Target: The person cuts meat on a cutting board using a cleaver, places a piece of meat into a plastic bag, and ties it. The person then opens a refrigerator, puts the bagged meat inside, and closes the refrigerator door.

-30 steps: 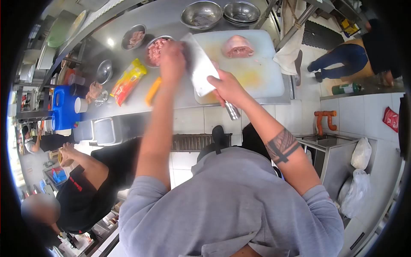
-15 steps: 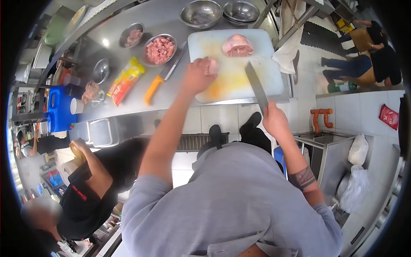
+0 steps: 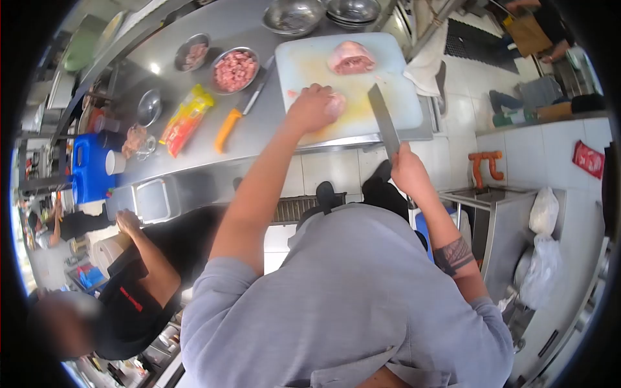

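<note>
My left hand [image 3: 313, 108] is closed over a piece of raw meat [image 3: 336, 107], pressed on the white cutting board [image 3: 404, 97]. In my right hand [image 3: 409, 169] is the handle of a broad-bladed knife [image 3: 383, 119]. Its blade points away from me over the board's right part, apart from the meat. A larger raw piece, pale outside with a pink cut face [image 3: 352, 59], lies at the board's far side. A small scrap shows left of my left fingers. Left of the board rests a second knife with an orange handle [image 3: 228, 131].
Diced meat fills a metal bowl [image 3: 235, 70]; a smaller bowl [image 3: 192, 53] holds more meat. A yellow-red packet [image 3: 187, 119] lies nearby. Metal bowls [image 3: 292, 16] stand at the back, a blue jerrycan [image 3: 90, 168] at the left end. A person in black [image 3: 139, 291] works to my left.
My left hand and the meat piece under it have moved right along the board. The knife has shifted slightly left. My view has tilted a little, and people in the background have moved.
</note>
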Motion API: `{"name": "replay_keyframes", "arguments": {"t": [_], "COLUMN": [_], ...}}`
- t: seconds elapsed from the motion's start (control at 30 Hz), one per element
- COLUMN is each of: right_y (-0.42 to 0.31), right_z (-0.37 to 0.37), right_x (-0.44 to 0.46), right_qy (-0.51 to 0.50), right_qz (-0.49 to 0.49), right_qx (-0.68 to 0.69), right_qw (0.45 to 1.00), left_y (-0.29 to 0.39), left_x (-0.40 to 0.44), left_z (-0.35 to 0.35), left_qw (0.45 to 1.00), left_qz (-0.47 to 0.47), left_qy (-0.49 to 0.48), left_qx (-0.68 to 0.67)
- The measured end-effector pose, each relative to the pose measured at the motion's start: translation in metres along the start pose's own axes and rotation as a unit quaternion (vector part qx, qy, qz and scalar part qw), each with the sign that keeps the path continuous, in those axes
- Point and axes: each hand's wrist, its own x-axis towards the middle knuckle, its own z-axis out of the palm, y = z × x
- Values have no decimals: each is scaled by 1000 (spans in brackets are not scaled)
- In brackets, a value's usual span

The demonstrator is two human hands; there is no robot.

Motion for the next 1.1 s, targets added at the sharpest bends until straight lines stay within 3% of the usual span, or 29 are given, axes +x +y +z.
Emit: {"name": "replay_keyframes", "arguments": {"t": [0.2,0.33,0.53,0.6,0.83,0.9,0.93,0.97,1.0,1.03,1.1], "right_y": [-4,4,2,3,10,8,6,4,6,9,10], "right_z": [-4,0,-3,-2,1,-2,-5,-4,-2,-1,0], "right_x": [0,0,-3,-4,-1,-2,-2,-1,-1,0,3], "right_qy": [-6,-1,2,3,15,9,5,2,-1,-3,-3], "right_qz": [13,16,35,37,13,17,23,28,25,21,18], "right_qx": [29,43,63,64,77,77,76,75,77,73,67], "right_qw": [999,999,997,997,997,997,997,997,997,997,998], "left_y": [9,15,14,6,-15,-30,-35,-42,-45,-48,-47], "left_x": [5,11,3,-2,-21,-29,-32,-35,-37,-37,-33], "left_z": [6,4,7,12,26,27,26,25,22,21,21], "left_qw": [994,992,998,1000,986,894,895,779,627,627,578], "left_qz": [-90,-91,-52,-8,-10,-99,-103,-126,-141,-142,-166], "left_qy": [-55,-85,-24,5,88,146,147,158,164,167,161], "left_qx": [6,30,25,-10,-140,-412,-410,-593,-749,-747,-783]}}
